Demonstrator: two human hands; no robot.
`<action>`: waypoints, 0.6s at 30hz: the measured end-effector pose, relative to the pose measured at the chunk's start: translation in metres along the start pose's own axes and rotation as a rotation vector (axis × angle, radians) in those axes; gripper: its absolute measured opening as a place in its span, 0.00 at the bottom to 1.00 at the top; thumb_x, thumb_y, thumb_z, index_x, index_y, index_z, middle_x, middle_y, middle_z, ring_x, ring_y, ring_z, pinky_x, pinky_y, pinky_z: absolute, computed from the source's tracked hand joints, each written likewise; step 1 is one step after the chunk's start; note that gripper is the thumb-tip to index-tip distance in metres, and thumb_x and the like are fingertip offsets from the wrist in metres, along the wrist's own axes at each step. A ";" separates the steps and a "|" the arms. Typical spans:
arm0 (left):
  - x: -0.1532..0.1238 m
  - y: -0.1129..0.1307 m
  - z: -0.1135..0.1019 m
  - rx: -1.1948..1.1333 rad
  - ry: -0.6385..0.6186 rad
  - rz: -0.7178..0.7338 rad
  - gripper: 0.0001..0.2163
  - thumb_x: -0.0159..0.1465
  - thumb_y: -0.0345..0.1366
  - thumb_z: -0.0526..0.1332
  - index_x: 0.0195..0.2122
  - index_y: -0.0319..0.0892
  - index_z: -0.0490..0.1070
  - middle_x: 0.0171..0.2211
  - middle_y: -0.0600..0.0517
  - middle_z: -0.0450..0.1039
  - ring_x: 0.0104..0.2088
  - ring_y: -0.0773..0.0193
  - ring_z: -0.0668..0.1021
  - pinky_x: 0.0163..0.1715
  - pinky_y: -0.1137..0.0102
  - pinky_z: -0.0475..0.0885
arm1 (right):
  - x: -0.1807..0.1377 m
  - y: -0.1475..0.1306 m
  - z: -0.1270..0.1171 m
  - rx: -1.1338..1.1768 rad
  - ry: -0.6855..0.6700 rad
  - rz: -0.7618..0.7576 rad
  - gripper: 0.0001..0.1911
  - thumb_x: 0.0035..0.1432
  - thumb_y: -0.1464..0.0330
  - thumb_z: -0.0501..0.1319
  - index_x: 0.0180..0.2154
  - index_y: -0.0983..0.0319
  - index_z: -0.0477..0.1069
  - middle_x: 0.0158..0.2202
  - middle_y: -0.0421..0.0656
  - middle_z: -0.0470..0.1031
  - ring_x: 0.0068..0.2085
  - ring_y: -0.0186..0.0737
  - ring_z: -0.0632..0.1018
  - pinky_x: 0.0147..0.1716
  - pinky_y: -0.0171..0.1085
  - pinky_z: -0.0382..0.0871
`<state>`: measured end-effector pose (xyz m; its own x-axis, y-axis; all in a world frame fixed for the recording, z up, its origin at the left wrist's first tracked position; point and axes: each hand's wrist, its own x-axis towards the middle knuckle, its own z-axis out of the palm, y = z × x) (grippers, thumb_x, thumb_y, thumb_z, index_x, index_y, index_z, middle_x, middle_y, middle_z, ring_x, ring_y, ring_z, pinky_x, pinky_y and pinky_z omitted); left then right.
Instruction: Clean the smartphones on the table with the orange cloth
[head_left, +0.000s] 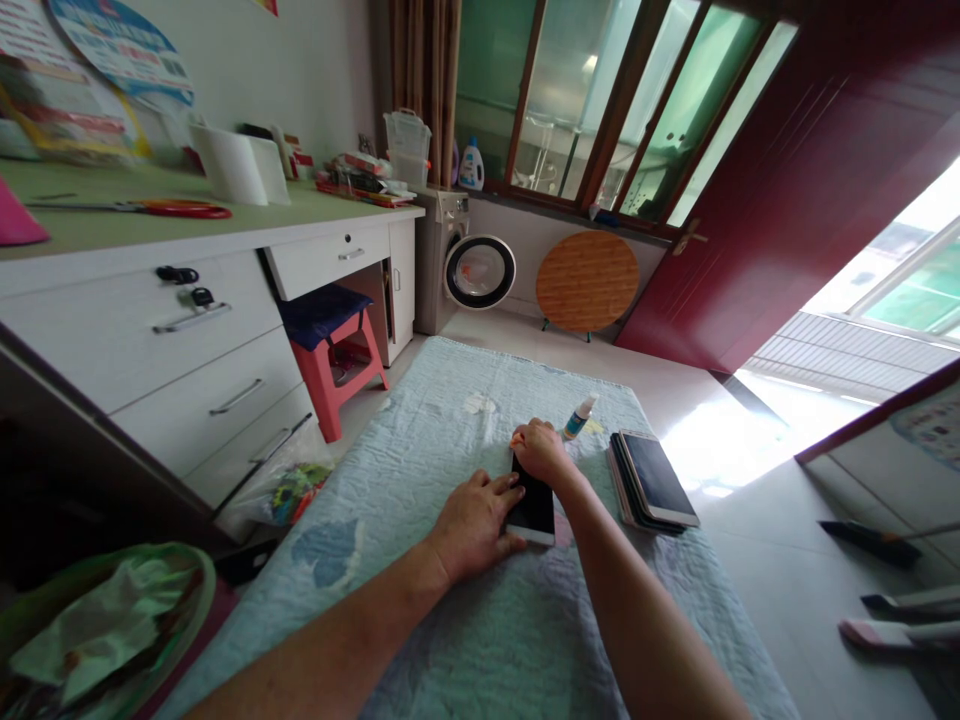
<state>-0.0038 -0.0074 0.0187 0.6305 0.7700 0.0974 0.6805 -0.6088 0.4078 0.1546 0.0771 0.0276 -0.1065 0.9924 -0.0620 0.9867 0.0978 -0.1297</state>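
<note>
A smartphone (535, 505) with a black screen and light edges lies face up on the quilted cloth. My left hand (478, 525) grips its left side, fingers on the screen and thumb near the bottom edge. Over the phone's far end, my right hand (540, 450) is closed on a small orange cloth (517, 440); only a bit of it shows between the fingers. Just beyond that hand stands a small spray bottle (579, 418) with a blue label and a white top. To the right is a stack of phones or tablets (658, 478).
A pale blue quilted cover (442, 400) spreads under everything. On the left are a white desk (202, 310) with drawers, a pink stool (337, 370) and a bin (195, 600). Farther back are a washing machine (433, 265) with its door open and a round wooden tabletop (589, 280).
</note>
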 end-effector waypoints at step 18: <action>-0.001 0.002 -0.002 -0.022 0.012 0.009 0.30 0.57 0.53 0.63 0.57 0.43 0.67 0.60 0.46 0.64 0.52 0.47 0.70 0.53 0.57 0.65 | -0.035 0.032 -0.002 0.107 0.061 0.303 0.17 0.61 0.67 0.49 0.34 0.67 0.75 0.36 0.53 0.77 0.37 0.42 0.76 0.31 0.34 0.59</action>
<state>-0.0039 -0.0093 0.0207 0.6315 0.7672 0.1122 0.6665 -0.6110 0.4271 0.1900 0.0455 0.0280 0.2011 0.9780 -0.0550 0.9534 -0.2083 -0.2182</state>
